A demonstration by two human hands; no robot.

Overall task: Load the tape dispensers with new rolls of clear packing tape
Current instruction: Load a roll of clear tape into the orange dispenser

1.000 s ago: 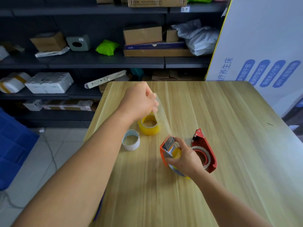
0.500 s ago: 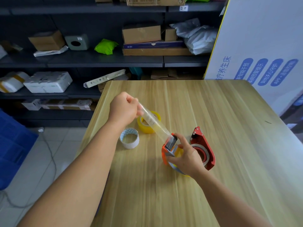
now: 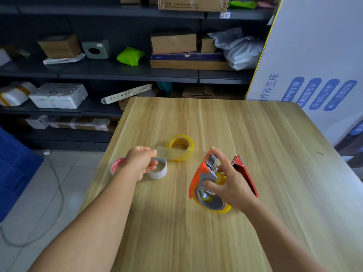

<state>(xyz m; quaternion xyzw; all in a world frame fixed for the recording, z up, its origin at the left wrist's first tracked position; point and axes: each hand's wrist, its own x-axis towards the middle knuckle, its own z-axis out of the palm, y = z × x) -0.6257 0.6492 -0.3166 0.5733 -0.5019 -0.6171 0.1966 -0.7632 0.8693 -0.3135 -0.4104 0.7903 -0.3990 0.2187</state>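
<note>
scanning the scene from left to right, with the risks i judged from it:

red-printed roll: lay at the near left table edge, partly hidden behind the left wrist; a careless sweep of that arm could have knocked it to the floor.
left hand: was pinching a cut strip of clear tape between thumb and fingers; the sticky strip could have clung to skin or folded on itself.
white core: sat just under that hand, looking spent; the dangling strip might have stuck to it.
yellowish tape roll: rested flat, farther back in the middle; the strip hung across its front and could have caught there.
orange dispenser: stood on edge right of centre with a roll already mounted; it could have tipped if let go.
right hand: held the dispenser, thumb on its side plate, index finger stretched over the cutter; i judged the toothed blade a hazard to that fingertip.
red dispenser: lay just right, behind the hand; whether it was loaded i could not tell.
table: the tape end could have slipped back onto the roll.
</note>
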